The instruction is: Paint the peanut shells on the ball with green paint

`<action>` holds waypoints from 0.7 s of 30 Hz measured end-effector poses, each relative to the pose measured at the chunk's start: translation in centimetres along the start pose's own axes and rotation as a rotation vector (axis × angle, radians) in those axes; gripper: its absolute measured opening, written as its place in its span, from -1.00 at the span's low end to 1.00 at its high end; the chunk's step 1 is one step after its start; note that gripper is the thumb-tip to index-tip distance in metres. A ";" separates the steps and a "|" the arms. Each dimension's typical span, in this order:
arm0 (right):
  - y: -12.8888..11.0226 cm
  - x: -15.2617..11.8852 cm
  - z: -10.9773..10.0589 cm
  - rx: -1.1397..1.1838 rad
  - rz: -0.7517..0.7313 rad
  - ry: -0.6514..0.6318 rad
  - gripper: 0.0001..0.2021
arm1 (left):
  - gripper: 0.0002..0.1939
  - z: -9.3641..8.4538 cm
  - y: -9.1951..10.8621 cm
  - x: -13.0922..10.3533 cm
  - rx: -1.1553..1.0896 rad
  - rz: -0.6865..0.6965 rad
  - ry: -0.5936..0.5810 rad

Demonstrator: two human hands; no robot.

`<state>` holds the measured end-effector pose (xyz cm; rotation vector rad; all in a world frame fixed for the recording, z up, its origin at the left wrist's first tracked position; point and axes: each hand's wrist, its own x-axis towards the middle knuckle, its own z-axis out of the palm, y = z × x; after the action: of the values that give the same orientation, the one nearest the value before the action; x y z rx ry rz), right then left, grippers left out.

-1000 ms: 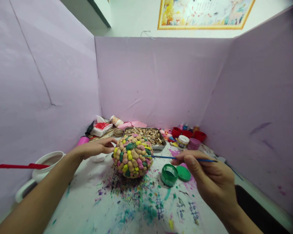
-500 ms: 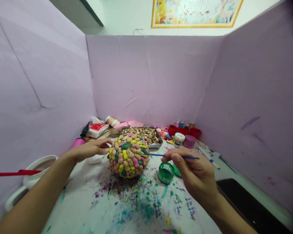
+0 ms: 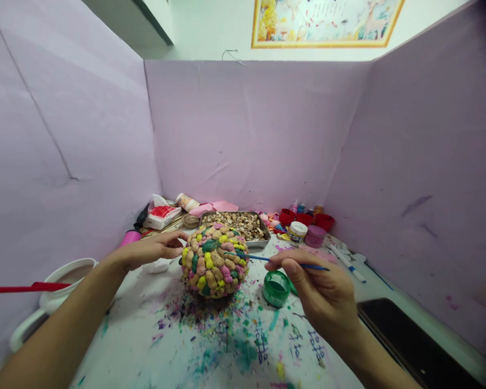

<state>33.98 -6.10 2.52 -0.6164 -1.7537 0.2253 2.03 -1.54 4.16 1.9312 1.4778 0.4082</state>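
A round ball covered in peanuts [image 3: 214,262], painted yellow, green and pink in places with others left tan, rests on the paint-spattered table [image 3: 146,329]. My left hand [image 3: 162,249] touches its left side, fingers apart and curved against it. In my right hand [image 3: 318,283] is a thin blue paintbrush [image 3: 259,258], pinched between thumb and fingers. The brush tip lies over the upper middle of the ball, just below a green peanut. An open jar of green paint [image 3: 276,289] stands right of the ball, below the brush.
Behind the ball sits a metal tray of peanut shells [image 3: 263,237]. Paint jars [image 3: 297,231] and red cups [image 3: 324,221] stand at the back right. A black phone [image 3: 413,340] lies at right, a white cup [image 3: 71,270] at left. Lilac panels surround the table.
My right hand has moved slightly left, carrying the brush tip leftward and a little up across the ball. My left hand stays against the ball.
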 end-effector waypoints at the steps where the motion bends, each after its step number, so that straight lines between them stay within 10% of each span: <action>1: 0.0 -0.1 0.0 -0.002 -0.001 -0.001 -0.84 | -0.51 0.0 0.1 0.0 -0.014 -0.013 -0.005; 21: -0.3 0.2 -0.4 -0.075 -0.054 -0.080 -0.83 | -0.50 0.3 0.4 -0.2 0.014 0.001 0.010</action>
<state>34.20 -6.31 2.96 -0.6202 -1.8606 0.1491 2.40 -1.81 4.24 1.9433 1.4896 0.4094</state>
